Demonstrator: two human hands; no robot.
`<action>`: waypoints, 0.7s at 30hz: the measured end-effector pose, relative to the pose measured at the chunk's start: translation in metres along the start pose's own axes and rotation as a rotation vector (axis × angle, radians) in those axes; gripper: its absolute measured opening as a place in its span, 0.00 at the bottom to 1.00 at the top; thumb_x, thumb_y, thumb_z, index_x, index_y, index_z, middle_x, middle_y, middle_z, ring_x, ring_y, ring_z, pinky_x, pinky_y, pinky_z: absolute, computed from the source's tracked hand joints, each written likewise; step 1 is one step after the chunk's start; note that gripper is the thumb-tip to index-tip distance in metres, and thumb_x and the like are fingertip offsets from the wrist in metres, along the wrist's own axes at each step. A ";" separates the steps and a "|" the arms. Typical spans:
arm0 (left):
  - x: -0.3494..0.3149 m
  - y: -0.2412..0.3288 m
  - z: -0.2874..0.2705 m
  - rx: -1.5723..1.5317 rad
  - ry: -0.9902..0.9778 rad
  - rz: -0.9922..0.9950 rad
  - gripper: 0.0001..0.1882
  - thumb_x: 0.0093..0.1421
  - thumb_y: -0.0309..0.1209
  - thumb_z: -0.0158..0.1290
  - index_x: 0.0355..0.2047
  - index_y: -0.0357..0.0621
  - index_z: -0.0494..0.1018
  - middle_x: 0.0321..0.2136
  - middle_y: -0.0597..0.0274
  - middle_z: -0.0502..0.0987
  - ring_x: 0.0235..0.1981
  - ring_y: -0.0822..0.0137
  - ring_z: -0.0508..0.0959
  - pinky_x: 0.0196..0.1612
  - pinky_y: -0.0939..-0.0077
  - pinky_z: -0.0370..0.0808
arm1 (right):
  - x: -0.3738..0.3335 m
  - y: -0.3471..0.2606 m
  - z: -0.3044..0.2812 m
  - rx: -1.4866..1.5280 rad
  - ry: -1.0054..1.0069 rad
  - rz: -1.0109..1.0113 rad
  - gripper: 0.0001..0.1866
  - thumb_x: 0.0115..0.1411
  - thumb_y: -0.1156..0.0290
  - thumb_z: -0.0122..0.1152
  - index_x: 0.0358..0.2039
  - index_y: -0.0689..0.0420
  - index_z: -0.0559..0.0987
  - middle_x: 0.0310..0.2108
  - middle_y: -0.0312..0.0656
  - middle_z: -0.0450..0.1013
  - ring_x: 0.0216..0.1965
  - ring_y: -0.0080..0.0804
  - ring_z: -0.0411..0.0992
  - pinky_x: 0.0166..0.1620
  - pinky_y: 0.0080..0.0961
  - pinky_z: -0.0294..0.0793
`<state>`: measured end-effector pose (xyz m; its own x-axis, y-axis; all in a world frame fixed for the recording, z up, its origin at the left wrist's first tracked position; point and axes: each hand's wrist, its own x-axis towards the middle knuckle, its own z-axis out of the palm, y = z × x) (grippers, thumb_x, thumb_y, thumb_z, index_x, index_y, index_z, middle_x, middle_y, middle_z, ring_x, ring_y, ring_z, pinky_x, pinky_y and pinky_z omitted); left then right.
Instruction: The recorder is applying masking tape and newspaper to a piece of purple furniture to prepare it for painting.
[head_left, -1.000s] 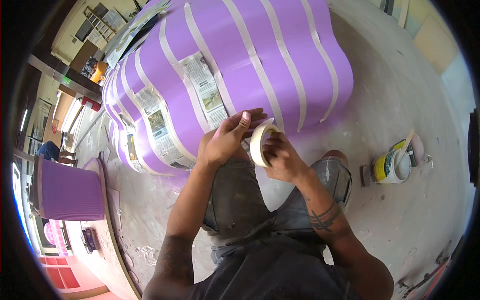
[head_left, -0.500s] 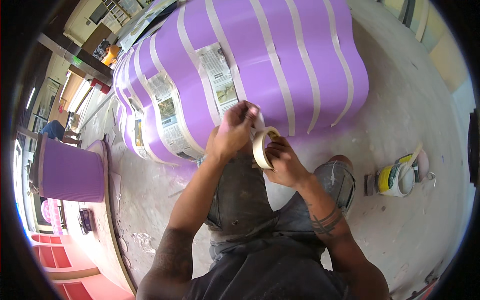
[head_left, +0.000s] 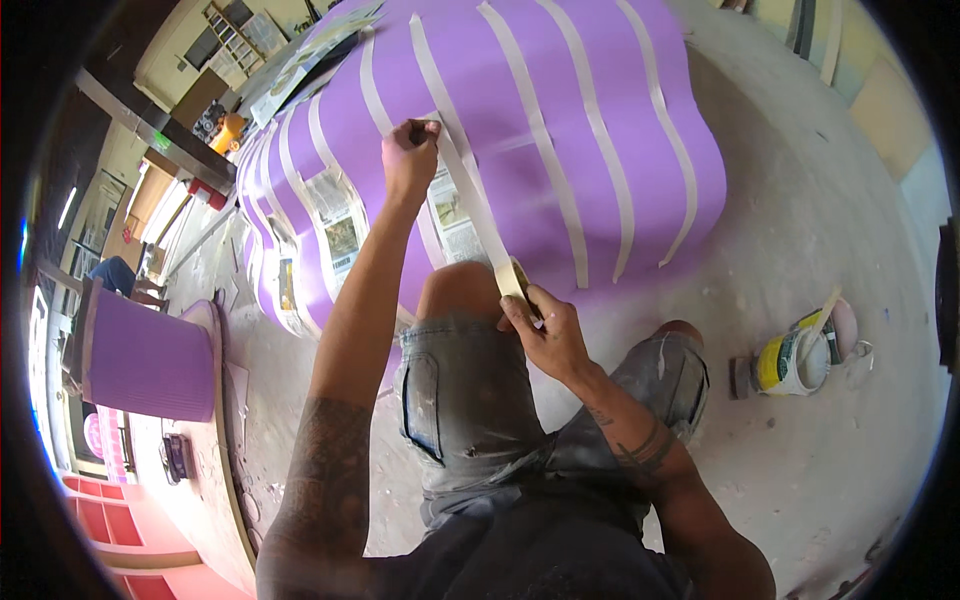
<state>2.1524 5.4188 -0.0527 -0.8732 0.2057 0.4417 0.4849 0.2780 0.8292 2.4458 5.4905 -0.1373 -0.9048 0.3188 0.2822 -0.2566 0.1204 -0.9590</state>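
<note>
My left hand point(head_left: 408, 160) pinches the loose end of a strip of masking tape point(head_left: 468, 190) near the top of a newspaper piece point(head_left: 455, 222). Lower down, my right hand point(head_left: 556, 338) grips the cream tape roll point(head_left: 513, 288) that the strip runs from. The strip stretches between both hands along the newspaper's right edge. Beneath it curves a large purple panel point(head_left: 500, 80) with several pale tape stripes running down it. Another newspaper strip point(head_left: 338, 222) lies between stripes farther left. Whether the stretched strip touches the panel along its length, I cannot tell.
To the right on the grey floor point(head_left: 800, 480) stand an open paint can point(head_left: 785, 362) with a brush in it and a pinkish container point(head_left: 843, 328). A purple fluted piece point(head_left: 150, 355) rests on a board at left. A person's leg point(head_left: 115, 275) shows beyond it.
My left hand has moved up and left with the tape end, drawing out a long strip. The roll in my right hand stays low, slightly turned.
</note>
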 end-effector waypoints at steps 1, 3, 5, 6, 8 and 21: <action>0.001 0.001 0.001 0.108 0.018 0.080 0.12 0.63 0.33 0.60 0.35 0.34 0.81 0.20 0.63 0.78 0.22 0.75 0.72 0.28 0.75 0.69 | 0.002 0.004 0.001 0.009 0.039 -0.007 0.14 0.70 0.65 0.59 0.34 0.66 0.77 0.25 0.43 0.80 0.29 0.29 0.82 0.32 0.27 0.80; 0.001 0.003 -0.001 0.093 -0.014 0.069 0.12 0.63 0.33 0.60 0.35 0.34 0.81 0.20 0.63 0.78 0.23 0.75 0.73 0.29 0.75 0.70 | 0.009 0.005 0.001 0.005 0.067 0.034 0.15 0.70 0.65 0.58 0.34 0.65 0.78 0.24 0.42 0.80 0.28 0.28 0.81 0.31 0.26 0.79; 0.008 0.001 -0.004 0.055 -0.073 0.070 0.11 0.63 0.33 0.60 0.37 0.35 0.81 0.23 0.62 0.80 0.25 0.72 0.76 0.30 0.75 0.72 | 0.017 0.007 0.003 0.003 0.092 0.081 0.15 0.70 0.65 0.58 0.33 0.65 0.78 0.23 0.41 0.79 0.26 0.27 0.80 0.30 0.25 0.77; 0.011 0.000 -0.006 0.054 -0.071 0.078 0.11 0.63 0.33 0.60 0.37 0.35 0.81 0.23 0.62 0.80 0.25 0.72 0.76 0.30 0.75 0.72 | 0.023 0.008 0.005 0.020 0.090 0.086 0.15 0.71 0.64 0.58 0.33 0.64 0.79 0.23 0.40 0.79 0.25 0.23 0.77 0.29 0.23 0.74; 0.016 -0.003 -0.009 0.125 -0.097 0.130 0.09 0.63 0.31 0.59 0.37 0.39 0.81 0.26 0.60 0.81 0.26 0.70 0.78 0.33 0.74 0.75 | 0.031 0.007 0.009 0.036 0.088 0.082 0.15 0.71 0.64 0.57 0.34 0.63 0.79 0.23 0.38 0.79 0.23 0.19 0.73 0.29 0.22 0.72; 0.020 -0.008 0.002 0.280 0.015 0.334 0.08 0.61 0.29 0.61 0.40 0.43 0.82 0.38 0.58 0.77 0.33 0.65 0.79 0.39 0.69 0.76 | 0.051 0.011 0.019 -0.019 0.146 0.097 0.13 0.67 0.68 0.60 0.30 0.65 0.81 0.20 0.41 0.79 0.21 0.26 0.77 0.27 0.28 0.72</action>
<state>2.1314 5.4226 -0.0515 -0.6656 0.3145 0.6768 0.7335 0.4428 0.5156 2.3904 5.4899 -0.1336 -0.8656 0.4630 0.1908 -0.1627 0.1002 -0.9816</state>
